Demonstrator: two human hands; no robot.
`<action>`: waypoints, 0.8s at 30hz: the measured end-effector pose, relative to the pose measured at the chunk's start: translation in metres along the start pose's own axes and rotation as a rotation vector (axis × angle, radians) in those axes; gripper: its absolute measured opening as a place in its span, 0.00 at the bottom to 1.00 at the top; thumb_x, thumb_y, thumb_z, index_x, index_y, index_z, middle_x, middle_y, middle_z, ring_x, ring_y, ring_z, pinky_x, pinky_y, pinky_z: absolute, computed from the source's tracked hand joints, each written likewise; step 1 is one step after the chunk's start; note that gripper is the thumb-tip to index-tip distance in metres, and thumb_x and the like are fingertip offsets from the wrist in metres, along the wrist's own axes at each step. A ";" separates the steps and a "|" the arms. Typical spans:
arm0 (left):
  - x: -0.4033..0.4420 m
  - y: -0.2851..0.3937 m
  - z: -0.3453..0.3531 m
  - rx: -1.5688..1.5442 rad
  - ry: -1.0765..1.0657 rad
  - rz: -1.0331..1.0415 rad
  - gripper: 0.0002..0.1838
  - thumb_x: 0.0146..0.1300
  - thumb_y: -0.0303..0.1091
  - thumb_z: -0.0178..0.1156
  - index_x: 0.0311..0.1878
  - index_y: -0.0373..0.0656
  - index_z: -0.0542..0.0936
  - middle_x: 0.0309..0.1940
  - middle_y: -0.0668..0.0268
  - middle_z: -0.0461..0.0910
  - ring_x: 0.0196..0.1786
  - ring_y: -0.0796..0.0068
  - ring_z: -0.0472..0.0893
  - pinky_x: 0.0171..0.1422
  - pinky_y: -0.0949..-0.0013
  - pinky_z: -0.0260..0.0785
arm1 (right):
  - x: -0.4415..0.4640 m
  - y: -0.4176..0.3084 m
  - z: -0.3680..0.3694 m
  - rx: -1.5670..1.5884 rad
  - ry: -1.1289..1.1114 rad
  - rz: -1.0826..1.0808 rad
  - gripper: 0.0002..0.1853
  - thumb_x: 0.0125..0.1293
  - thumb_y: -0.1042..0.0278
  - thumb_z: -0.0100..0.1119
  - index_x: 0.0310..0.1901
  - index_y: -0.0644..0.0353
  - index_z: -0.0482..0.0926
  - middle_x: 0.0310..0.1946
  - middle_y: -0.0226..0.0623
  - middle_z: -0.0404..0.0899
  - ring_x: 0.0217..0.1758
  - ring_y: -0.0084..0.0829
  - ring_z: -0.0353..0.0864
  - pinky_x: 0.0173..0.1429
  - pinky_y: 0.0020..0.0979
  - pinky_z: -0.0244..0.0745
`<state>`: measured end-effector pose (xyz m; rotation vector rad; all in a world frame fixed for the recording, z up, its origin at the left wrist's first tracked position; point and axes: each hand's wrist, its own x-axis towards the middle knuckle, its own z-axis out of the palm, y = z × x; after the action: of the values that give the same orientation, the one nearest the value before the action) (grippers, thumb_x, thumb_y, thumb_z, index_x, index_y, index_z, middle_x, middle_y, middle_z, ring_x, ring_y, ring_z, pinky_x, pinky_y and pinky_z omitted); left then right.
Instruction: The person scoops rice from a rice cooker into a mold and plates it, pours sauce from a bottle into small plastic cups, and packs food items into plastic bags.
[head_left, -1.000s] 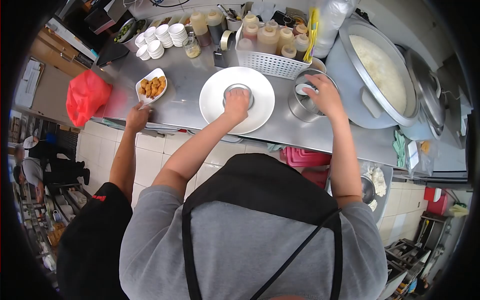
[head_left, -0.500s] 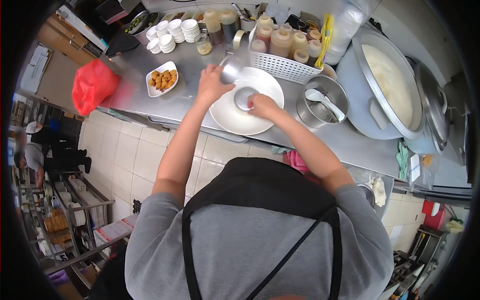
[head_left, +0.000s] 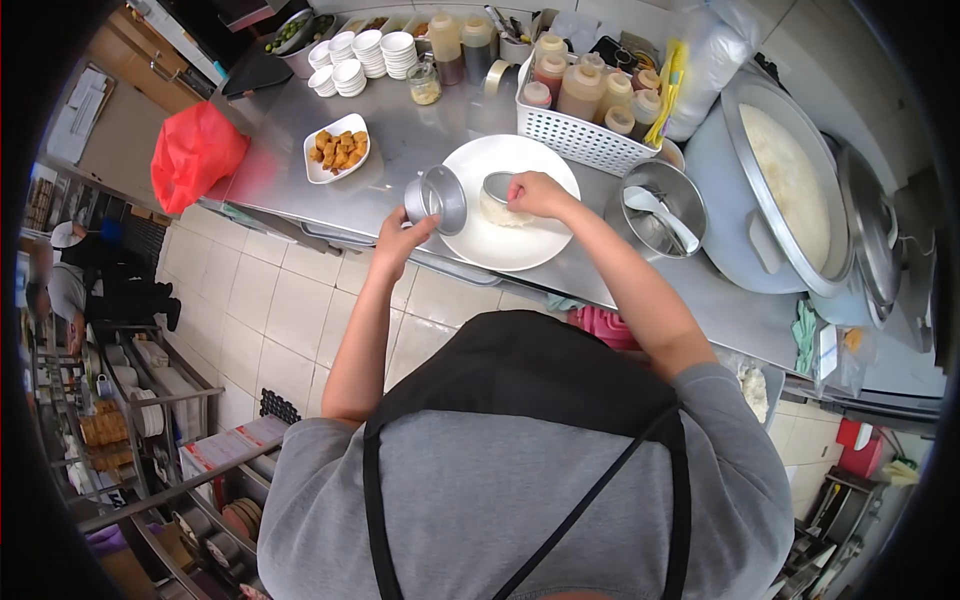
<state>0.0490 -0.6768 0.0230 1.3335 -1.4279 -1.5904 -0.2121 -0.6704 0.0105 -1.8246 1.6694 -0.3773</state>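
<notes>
My left hand point(head_left: 400, 238) grips a round metal mould point(head_left: 452, 200), tilted at the left rim of a large white plate point(head_left: 540, 250). On the plate lies a low mound of white rice point(head_left: 503, 214). Right above that mound, my right hand point(head_left: 542, 195) pinches a smaller round metal piece point(head_left: 495, 184) by its edge. Whether this piece still touches the rice I cannot tell. The fingertips of my right hand are partly hidden.
A white dish of fried brown cubes point(head_left: 338, 150) sits to the left. Behind the plate stands a basket of squeeze bottles point(head_left: 580, 140). To the right are a steel pot with a white rice paddle point(head_left: 660, 210) and a large rice vat point(head_left: 795, 180). A red bag point(head_left: 198, 155) is far left.
My left hand has brought the metal mould down and nearer, from behind the plate to its left rim. The small metal piece under my right hand has shifted, and rice now shows below it.
</notes>
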 end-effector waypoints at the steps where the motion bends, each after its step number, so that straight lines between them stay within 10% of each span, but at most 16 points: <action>1: 0.001 -0.006 0.002 -0.005 -0.007 0.018 0.18 0.49 0.40 0.64 0.38 0.38 0.74 0.32 0.67 0.73 0.35 0.81 0.73 0.40 0.78 0.66 | 0.000 0.000 -0.001 0.000 -0.001 0.001 0.11 0.41 0.65 0.62 0.27 0.59 0.77 0.24 0.35 0.78 0.30 0.29 0.76 0.36 0.28 0.70; 13: -0.007 0.002 0.033 -0.374 -0.150 -0.020 0.17 0.57 0.35 0.56 0.44 0.33 0.70 0.40 0.60 0.73 0.42 0.71 0.75 0.47 0.70 0.70 | -0.018 -0.055 -0.038 0.745 -0.019 -0.066 0.10 0.50 0.66 0.61 0.31 0.62 0.77 0.26 0.29 0.76 0.30 0.19 0.72 0.35 0.22 0.67; 24: -0.002 0.002 0.039 -0.672 -0.299 -0.063 0.15 0.58 0.32 0.52 0.43 0.29 0.68 0.43 0.54 0.73 0.45 0.62 0.77 0.52 0.61 0.71 | -0.018 -0.033 -0.026 0.290 0.414 -0.159 0.05 0.49 0.69 0.59 0.29 0.56 0.81 0.29 0.36 0.78 0.33 0.31 0.75 0.40 0.30 0.69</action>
<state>0.0124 -0.6619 0.0214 0.7703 -0.8663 -2.1223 -0.2043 -0.6595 0.0545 -1.7418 1.6255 -1.0696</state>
